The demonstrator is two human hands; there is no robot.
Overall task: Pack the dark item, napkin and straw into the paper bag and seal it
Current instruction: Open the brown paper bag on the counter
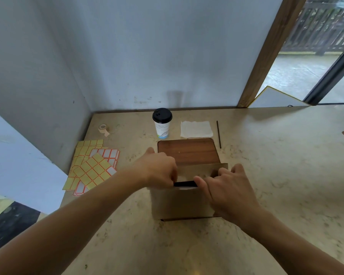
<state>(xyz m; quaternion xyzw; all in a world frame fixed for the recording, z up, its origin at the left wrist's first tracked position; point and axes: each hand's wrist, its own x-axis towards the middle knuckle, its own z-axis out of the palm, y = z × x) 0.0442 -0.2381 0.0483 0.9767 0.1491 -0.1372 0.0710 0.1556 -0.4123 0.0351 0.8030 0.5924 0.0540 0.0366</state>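
A brown paper bag (179, 203) stands upright at the near middle of the counter, its mouth open. A flat dark item (185, 184) sits in the bag's mouth with only its top edge showing. My left hand (159, 171) pinches the bag's near rim beside the item's left end. My right hand (224, 187) grips the bag's right rim, thumb by the item's right end. Behind the bag lie a white napkin (196, 129) and a thin black straw (218, 134).
A wooden board (187, 151) lies under and behind the bag. A paper cup with a black lid (162, 124) stands at the back. A roll of tape (103, 129) and sheets of yellow and white labels (91, 167) lie to the left, near the wall.
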